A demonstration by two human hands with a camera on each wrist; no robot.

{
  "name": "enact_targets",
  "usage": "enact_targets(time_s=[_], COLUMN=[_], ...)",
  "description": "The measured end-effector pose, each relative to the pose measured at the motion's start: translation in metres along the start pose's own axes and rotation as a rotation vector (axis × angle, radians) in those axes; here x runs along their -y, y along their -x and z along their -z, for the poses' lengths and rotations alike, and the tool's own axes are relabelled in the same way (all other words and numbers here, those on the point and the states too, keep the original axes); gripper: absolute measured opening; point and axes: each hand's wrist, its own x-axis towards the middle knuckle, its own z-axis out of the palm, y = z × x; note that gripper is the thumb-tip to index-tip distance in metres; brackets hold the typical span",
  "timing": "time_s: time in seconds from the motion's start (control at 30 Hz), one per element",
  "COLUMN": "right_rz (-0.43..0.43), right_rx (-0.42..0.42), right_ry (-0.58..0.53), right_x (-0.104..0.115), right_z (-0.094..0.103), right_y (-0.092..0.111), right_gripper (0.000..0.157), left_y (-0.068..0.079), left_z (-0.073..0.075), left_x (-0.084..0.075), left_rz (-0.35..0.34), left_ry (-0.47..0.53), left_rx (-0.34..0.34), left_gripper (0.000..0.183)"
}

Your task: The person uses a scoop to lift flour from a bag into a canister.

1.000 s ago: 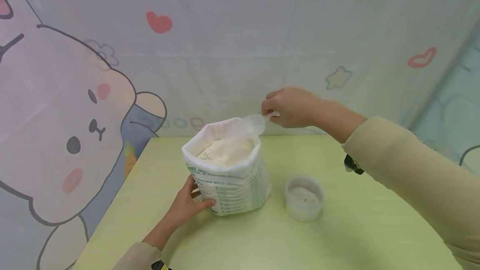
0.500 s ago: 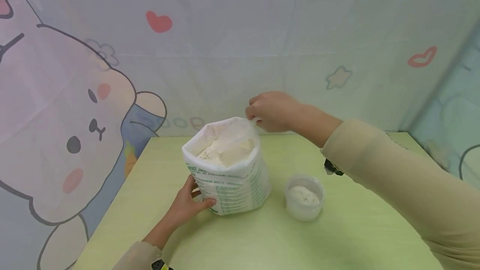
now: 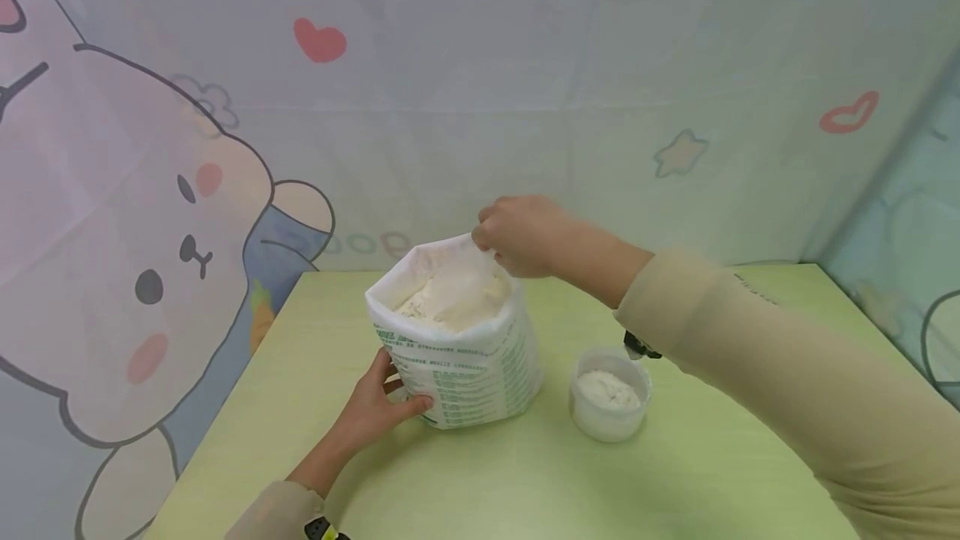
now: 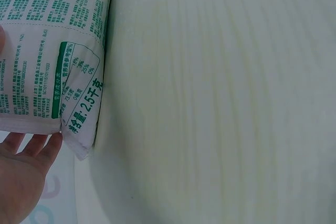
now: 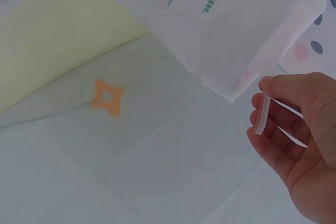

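Observation:
A white paper bag of flour with green print stands upright on the table, its mouth open and white powder inside. My left hand grips its lower left side, thumb on the front; in the left wrist view, the fingers lie against the bag's edge. My right hand is at the bag's right rim, pinching the handle of a clear plastic scoop between thumb and fingers. The scoop's bowl reaches down into the bag, mostly hidden against the powder. A round translucent tub partly filled with white powder stands right of the bag.
The light green table ends at a back edge close behind the bag. A printed cloth with a cartoon rabbit and hearts hangs behind. My right forearm sleeve extends over the table's right side, beyond the tub.
My right hand has moved left and down toward the bag's rim, lowering the scoop from above the opening into the bag. The left hand, bag and tub have stayed in place.

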Motion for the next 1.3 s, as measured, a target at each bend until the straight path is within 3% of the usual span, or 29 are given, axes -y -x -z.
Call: enact_targets(time_s=[0.23,0.67,0.87,1.3], right_rz=[0.020,-0.014,0.012,0.004], right_rx=[-0.006,0.033,0.004,-0.064], right_ry=[0.020,0.010,0.057,0.013], right_x=[0.008,0.025,0.031,0.030], right_z=[-0.008,-0.019,-0.022,-0.026], right_y=[-0.005,-0.013,-0.018,-0.016], right_gripper=[0.011,0.018,0.019,0.013], left_y=[0.000,0.000,0.001,0.001], left_z=[-0.001,-0.002,-0.001,-0.003], left_x=[0.000,0.000,0.000,0.002], left_rz=[-0.002,0.004,-0.016,-0.027], left_ry=[-0.007,0.007,0.011,0.011], left_rx=[0.004,0.004,0.006,-0.001], left_gripper=[0.075,0.076,0.076,0.076])
